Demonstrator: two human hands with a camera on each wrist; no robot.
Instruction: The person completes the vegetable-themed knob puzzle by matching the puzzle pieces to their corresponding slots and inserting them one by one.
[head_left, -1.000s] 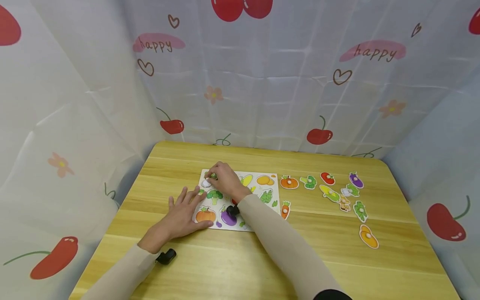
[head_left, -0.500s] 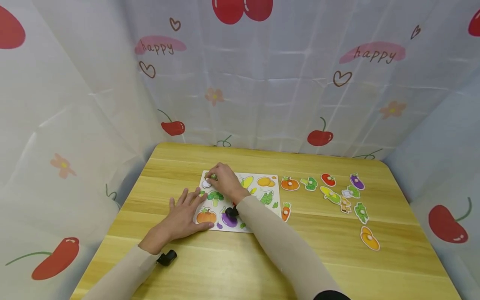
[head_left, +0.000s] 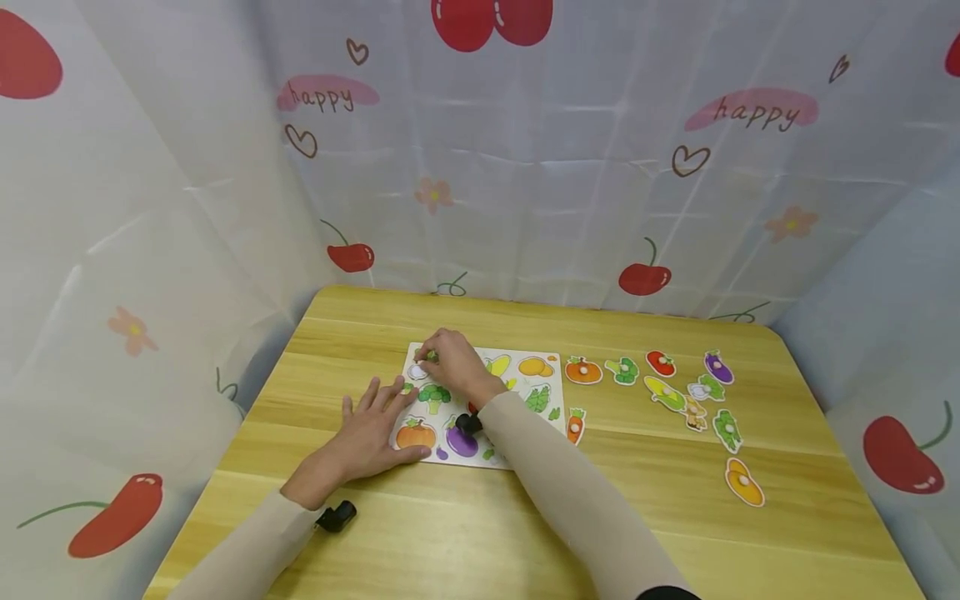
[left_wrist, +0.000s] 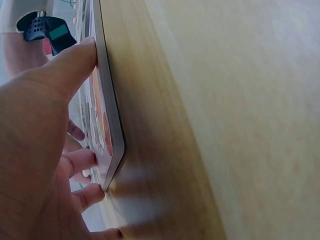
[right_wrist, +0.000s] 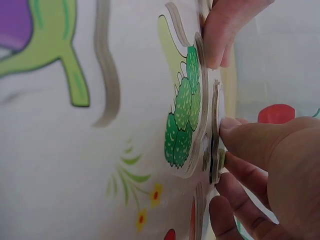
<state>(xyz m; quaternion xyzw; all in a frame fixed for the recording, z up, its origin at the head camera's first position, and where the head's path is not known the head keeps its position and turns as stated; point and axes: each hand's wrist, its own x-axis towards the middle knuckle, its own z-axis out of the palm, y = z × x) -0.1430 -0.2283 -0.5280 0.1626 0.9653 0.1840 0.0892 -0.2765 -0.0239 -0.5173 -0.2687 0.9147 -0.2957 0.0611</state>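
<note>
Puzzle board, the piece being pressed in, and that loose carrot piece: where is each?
puzzle board (head_left: 551,392), head view, its bare right edge.
green puzzle piece (right_wrist: 184,120), right wrist view, its printed green face, pinched by the right hand (right_wrist: 270,165).
carrot piece (head_left: 574,425), head view, its orange body.

The puzzle board (head_left: 551,390) lies at the tabletop's (head_left: 450,533) middle, nearer its left edge, with loose pieces (head_left: 678,396) scattered toward the right edge and one carrot piece (head_left: 574,424) just beside the board's right side.
</note>
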